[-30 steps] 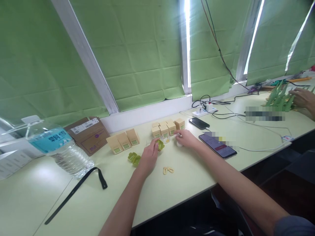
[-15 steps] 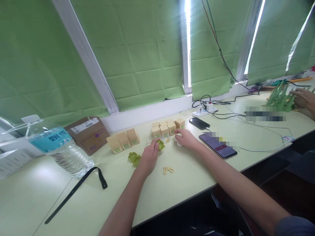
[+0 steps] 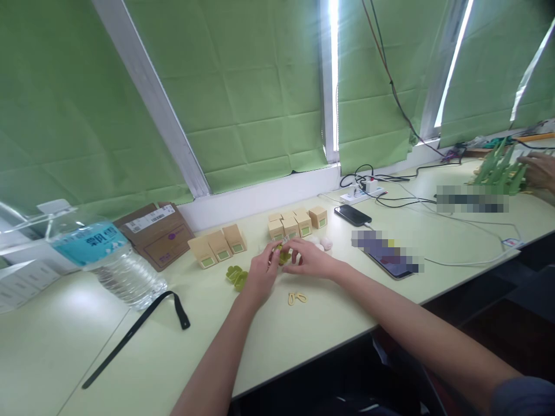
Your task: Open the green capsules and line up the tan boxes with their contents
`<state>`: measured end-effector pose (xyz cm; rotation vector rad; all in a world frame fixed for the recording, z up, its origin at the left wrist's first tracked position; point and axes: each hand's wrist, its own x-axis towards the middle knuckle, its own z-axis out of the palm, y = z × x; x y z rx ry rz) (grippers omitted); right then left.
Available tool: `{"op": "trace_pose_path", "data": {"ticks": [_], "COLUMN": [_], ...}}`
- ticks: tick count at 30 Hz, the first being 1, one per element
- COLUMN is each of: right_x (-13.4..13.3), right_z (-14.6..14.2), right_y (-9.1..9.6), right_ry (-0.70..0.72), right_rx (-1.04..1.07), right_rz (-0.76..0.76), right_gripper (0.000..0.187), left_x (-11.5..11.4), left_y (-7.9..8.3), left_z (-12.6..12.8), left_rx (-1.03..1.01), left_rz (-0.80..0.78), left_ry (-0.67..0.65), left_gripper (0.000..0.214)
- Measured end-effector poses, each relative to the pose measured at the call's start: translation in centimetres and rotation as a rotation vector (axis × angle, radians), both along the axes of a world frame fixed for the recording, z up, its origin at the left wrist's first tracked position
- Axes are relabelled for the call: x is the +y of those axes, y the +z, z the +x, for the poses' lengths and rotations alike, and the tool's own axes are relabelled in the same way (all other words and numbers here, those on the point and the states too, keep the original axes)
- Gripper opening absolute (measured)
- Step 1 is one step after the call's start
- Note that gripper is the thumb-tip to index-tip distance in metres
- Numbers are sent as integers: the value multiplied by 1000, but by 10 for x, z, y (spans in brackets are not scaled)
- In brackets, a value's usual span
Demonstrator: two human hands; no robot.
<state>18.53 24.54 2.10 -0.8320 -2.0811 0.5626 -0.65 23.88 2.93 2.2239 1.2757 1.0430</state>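
Note:
My left hand is closed on a green flower-shaped piece, above the table. From the other side, my right hand curls its thumb and fingers round the same piece, partly hiding it. Left of my left hand lie more green flower-shaped pieces. A small pale yellow looped piece rests on the table below my hands. Behind my right hand sit whitish-pink rounded things. Small cardboard boxes with green labels stand grouped just beyond my fingers.
Three more small boxes stand left. A water bottle, brown carton and black strap are farther left. To the right lie two phones, a power strip and cables. Another person's hand touches green leaf-like pieces.
My right hand has moved left, away from the whitish-pink things, to the green piece at my left hand. Those rounded things are now uncovered. My left hand has stayed nearly in place.

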Motion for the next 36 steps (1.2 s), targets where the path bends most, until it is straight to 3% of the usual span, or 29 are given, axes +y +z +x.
{"op": "trace_pose_path", "data": {"ticks": [12,17,20,26,36], "right_x": [-1,3,6,4,2], "right_z": [4,5,6,7,8], "right_y": [6,3,0,3,7], "right_ry": [-83,-165,-196,-169,-167], "right_rx": [32,111,135,59,-47], "right_rz": [46,43,27,-38,-38], "right_gripper": [19,19,25,27,27], "left_x": [2,7,9,12,18], "left_y": [1,1,-1,-4,-8], "left_z": [-1,-3,-3,-4,-5], "left_rx": [-58,-82,-86,-93,-76], "left_rz": [94,288,387,436,466], "left_ry": [-33,70,62,-2,17], "left_gripper": [41,24,18,13,17]}}
